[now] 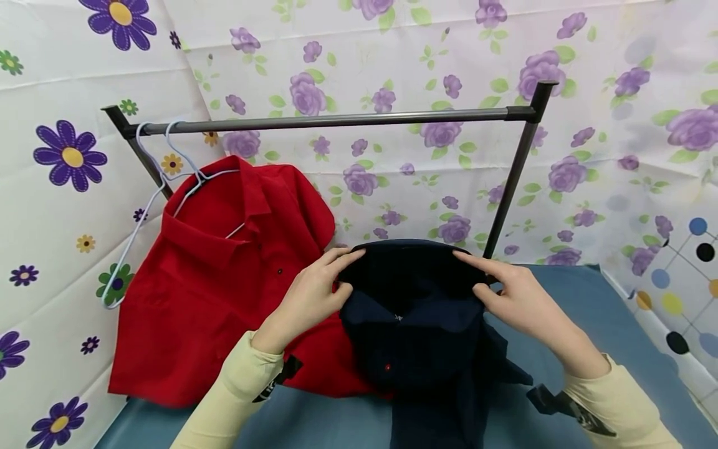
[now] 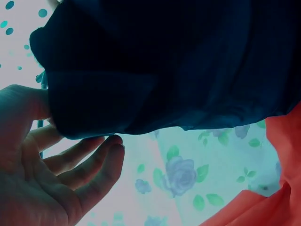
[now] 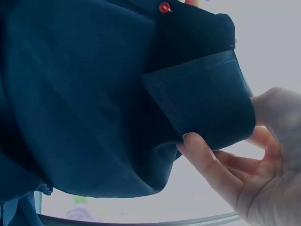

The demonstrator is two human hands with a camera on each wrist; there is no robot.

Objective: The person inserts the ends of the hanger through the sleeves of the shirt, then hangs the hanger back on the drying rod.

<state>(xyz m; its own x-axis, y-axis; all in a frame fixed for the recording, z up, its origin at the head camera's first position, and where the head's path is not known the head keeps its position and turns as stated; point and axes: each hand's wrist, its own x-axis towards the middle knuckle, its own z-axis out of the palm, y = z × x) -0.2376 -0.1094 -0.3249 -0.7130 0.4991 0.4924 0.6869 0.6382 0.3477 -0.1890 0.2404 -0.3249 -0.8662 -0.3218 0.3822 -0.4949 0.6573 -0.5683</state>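
Note:
A navy blue shirt (image 1: 415, 355) is held up by its collar in front of the person, its neck opening facing the head camera. On the collar's left side the left hand (image 1: 311, 290) pinches the fabric between thumb and fingers. The right hand (image 1: 521, 302) grips the collar's right side likewise. In the right wrist view, a collar flap (image 3: 202, 99) lies in the fingers, and a red button (image 3: 164, 7) shows above it. The left wrist view has dark cloth (image 2: 141, 94) over the left hand's fingers. The shirt's lower part hangs down out of the head view.
A red shirt (image 1: 185, 312) hangs on a pale hanger (image 1: 196, 171) at the left, partly behind the navy shirt. Beside it a bare pale hanger (image 1: 134, 234) hooks over the rack's dark bar (image 1: 348, 120). A blue cloth (image 1: 589, 324) covers the surface below. Flowered sheets (image 1: 392, 56) line the walls.

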